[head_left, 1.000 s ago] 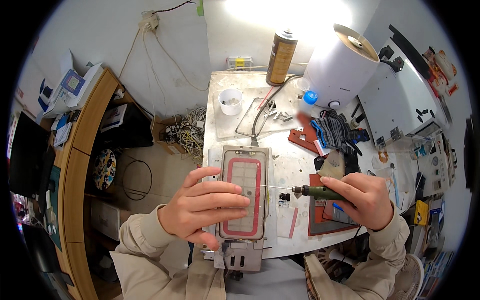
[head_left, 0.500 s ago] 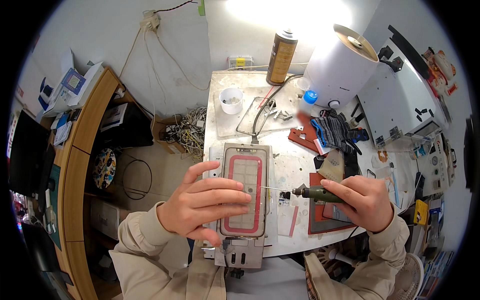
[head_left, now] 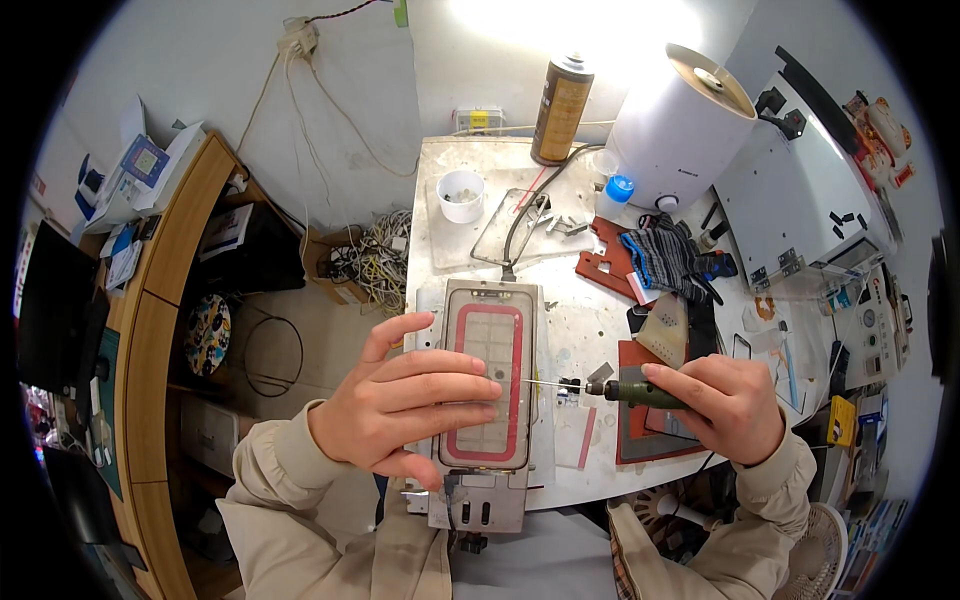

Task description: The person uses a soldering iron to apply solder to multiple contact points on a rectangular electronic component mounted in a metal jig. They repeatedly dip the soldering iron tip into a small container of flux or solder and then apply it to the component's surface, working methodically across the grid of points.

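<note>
My left hand (head_left: 395, 410) lies with its fingers apart across a phone-sized flat panel (head_left: 490, 340) with a dark rim and a pinkish-red rectangular band. The panel rests on a grey metal fixture (head_left: 500, 508) that has slots and a cable at its near end. In my right hand (head_left: 728, 405) is a dark green pen-like rotary tool (head_left: 625, 392), fingers closed round its body. Its thin metal shaft (head_left: 560, 385) points left, and the tip is at the panel's right edge. Whether the tip touches the panel is too fine to tell.
Beyond the fixture stand a white cup (head_left: 461, 197), a spray can (head_left: 562, 110), a blue-capped bottle (head_left: 615, 196) and a white cylindrical appliance (head_left: 670, 135). Gloves (head_left: 668, 258) and a reddish-brown mat (head_left: 640, 445) lie to the right. Tangled cables (head_left: 385, 262) fill the floor at left.
The tool tip has slid slightly nearer to me along the panel's right edge. My left hand keeps its place on the panel; the view has shifted a little.
</note>
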Tool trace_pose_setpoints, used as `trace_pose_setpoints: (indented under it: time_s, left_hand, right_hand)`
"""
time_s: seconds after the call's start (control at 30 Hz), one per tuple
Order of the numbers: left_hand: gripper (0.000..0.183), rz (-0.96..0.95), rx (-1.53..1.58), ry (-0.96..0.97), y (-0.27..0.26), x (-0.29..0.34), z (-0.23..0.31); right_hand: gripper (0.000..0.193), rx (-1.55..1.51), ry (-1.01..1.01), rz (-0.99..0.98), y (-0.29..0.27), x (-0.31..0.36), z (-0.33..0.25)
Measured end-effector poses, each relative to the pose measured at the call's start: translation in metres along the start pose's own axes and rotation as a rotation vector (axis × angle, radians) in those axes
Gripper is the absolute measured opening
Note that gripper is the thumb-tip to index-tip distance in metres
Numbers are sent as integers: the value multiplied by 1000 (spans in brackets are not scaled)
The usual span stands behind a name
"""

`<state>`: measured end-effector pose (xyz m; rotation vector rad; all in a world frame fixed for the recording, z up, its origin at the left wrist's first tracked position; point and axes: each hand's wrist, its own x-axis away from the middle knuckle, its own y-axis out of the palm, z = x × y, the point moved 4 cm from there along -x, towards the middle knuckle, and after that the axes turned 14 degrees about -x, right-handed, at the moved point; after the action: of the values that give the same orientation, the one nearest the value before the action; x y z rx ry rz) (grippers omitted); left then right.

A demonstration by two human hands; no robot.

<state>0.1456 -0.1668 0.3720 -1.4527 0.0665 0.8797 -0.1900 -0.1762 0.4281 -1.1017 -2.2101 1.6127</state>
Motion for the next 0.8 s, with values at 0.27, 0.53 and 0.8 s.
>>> trace_pose_setpoints:
  time_s: [0.27, 0.53, 0.8]
  left_hand:
    - [77, 0, -8, -13, -3, -2, 3]
    - [87, 6, -43, -59, -2, -4, 4]
    - [66, 5, -152, -51, -8, -15, 7]
  right_hand:
    - [66, -2, -10, -21, 2, 8, -6]
    - [65, -25, -18, -5, 5, 13, -13]
    - [65, -10, -11, 5, 7, 21, -20]
